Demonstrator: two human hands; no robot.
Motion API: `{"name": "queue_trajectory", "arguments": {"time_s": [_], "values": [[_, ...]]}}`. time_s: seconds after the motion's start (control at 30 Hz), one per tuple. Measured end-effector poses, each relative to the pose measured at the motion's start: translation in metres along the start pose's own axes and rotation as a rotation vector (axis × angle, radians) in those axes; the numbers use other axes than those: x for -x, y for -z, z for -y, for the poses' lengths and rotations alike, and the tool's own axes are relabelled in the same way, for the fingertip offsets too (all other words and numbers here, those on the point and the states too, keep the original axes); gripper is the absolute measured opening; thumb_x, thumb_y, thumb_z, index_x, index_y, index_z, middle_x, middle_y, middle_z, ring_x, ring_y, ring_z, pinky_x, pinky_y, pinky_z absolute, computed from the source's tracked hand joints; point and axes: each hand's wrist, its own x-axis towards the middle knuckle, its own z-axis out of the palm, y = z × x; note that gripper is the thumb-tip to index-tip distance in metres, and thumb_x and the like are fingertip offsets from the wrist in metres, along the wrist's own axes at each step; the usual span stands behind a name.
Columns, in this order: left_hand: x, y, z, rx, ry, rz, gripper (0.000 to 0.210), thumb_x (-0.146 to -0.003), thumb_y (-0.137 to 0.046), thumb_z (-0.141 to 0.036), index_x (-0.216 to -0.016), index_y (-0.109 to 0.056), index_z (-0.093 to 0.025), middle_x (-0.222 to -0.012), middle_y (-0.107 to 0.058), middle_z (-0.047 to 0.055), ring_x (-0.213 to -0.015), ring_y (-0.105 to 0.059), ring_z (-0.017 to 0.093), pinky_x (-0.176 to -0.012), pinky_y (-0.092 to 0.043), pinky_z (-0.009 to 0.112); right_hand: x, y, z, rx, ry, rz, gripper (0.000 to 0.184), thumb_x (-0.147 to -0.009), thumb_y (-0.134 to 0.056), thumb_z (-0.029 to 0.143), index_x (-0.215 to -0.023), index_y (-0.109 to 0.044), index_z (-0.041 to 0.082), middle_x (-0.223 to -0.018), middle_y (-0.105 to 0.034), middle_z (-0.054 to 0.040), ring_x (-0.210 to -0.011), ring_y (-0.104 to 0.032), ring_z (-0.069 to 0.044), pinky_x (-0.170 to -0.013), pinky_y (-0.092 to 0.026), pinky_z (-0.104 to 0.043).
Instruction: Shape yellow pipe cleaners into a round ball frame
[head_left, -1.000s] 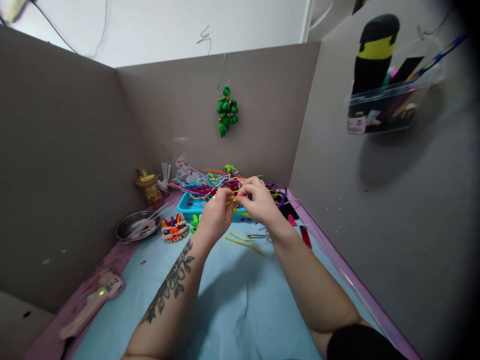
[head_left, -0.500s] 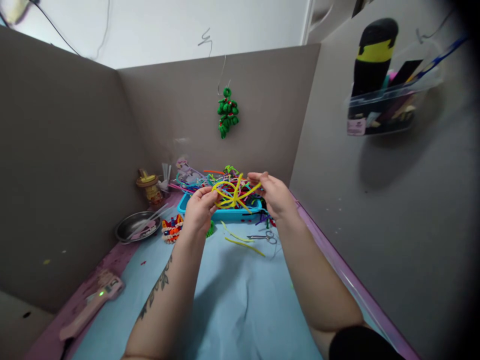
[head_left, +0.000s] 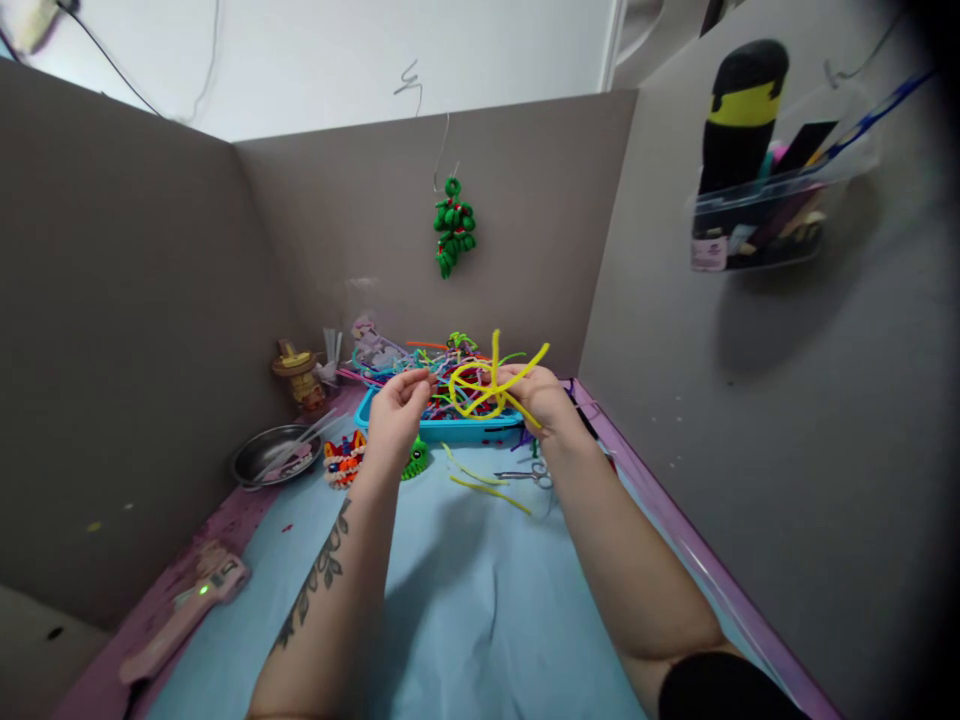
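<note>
Yellow pipe cleaners (head_left: 491, 388), a loose bundle of loops and stray ends, sit up in the air between both hands, just above the blue tray (head_left: 450, 430) stuffed with more colours. The right hand (head_left: 541, 402) has its fingers pinched on the middle of the bundle, probably to keep the crossing point from slipping, so the ends fan up and out. The left hand (head_left: 396, 420) has its fingertips pressed together on one thin strand at the bundle's left side, looks like it's keeping that strand taut. Below the fingers, on the light blue surface (head_left: 480, 620), lie small scissors (head_left: 529, 474) and a couple of cut yellow pieces (head_left: 487, 488).
</note>
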Motion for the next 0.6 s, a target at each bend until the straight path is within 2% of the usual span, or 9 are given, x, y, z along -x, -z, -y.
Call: {"name": "queue_trajectory", "arguments": {"time_s": [0.07,0.17,0.3,0.4,0.53,0.6], "values": [[-0.0021,0.0057,-0.002,-0.099,-0.096,-0.061,0.033,-0.06,-0.07,-0.032,-0.086,-0.061,-0.014,-0.079,-0.067,0.006,-0.073,-0.063,0.015,-0.066,-0.046,0.024,0.0012,0.0018,0.002,0.032,0.007,0.017,0.032,-0.051,-0.073,0.04,-0.067,-0.065,0.013,-0.056,-0.063,-0.0019,-0.049,-0.055,-0.012,-0.049,-0.041,-0.023],[-0.0025,0.0094,-0.004,-0.204,-0.155,-0.096,0.023,-0.064,-0.066,-0.034,-0.075,-0.062,-0.014,-0.065,-0.064,0.001,-0.063,-0.059,0.013,-0.061,-0.044,0.023,0.0056,-0.0007,0.0035,0.148,0.017,0.108,0.029,-0.055,-0.071,0.04,-0.063,-0.065,0.013,-0.052,-0.061,-0.0011,-0.045,-0.051,-0.009,-0.047,-0.039,-0.022],[-0.0001,0.0044,-0.0032,-0.244,-0.224,-0.01,0.013,-0.069,-0.06,-0.028,-0.072,-0.062,-0.015,-0.072,-0.064,0.002,-0.069,-0.059,0.013,-0.066,-0.044,0.023,0.01,-0.0069,0.0031,0.276,0.054,0.175,0.028,-0.059,-0.068,0.04,-0.062,-0.066,0.013,-0.055,-0.063,-0.0024,-0.047,-0.051,-0.01,-0.05,-0.038,-0.022],[0.0011,0.0005,-0.0026,-0.224,-0.179,0.055,0.017,-0.065,-0.063,-0.025,-0.078,-0.062,-0.015,-0.075,-0.065,0.003,-0.071,-0.06,0.014,-0.068,-0.045,0.025,0.0097,-0.0071,0.0025,0.309,0.067,0.187,0.028,-0.061,-0.067,0.04,-0.065,-0.066,0.012,-0.056,-0.063,-0.0027,-0.048,-0.051,-0.01,-0.05,-0.038,-0.022],[0.0023,0.0008,-0.0055,-0.294,-0.16,0.037,0.023,-0.069,-0.06,-0.035,-0.076,-0.062,-0.014,-0.068,-0.063,0.003,-0.066,-0.057,0.014,-0.063,-0.043,0.024,0.0093,-0.0039,0.005,0.328,0.052,0.197,0.029,-0.062,-0.067,0.04,-0.068,-0.067,0.012,-0.056,-0.062,-0.0021,-0.048,-0.051,-0.01,-0.05,-0.038,-0.022],[0.0033,0.0016,-0.0071,-0.377,-0.166,0.094,0.027,-0.073,-0.055,-0.039,-0.074,-0.063,-0.013,-0.068,-0.063,0.002,-0.066,-0.055,0.014,-0.063,-0.042,0.023,0.0102,-0.0032,0.0068,0.364,0.04,0.207,0.027,-0.062,-0.067,0.039,-0.067,-0.067,0.012,-0.054,-0.061,-0.0015,-0.049,-0.051,-0.01,-0.051,-0.038,-0.022]]}}
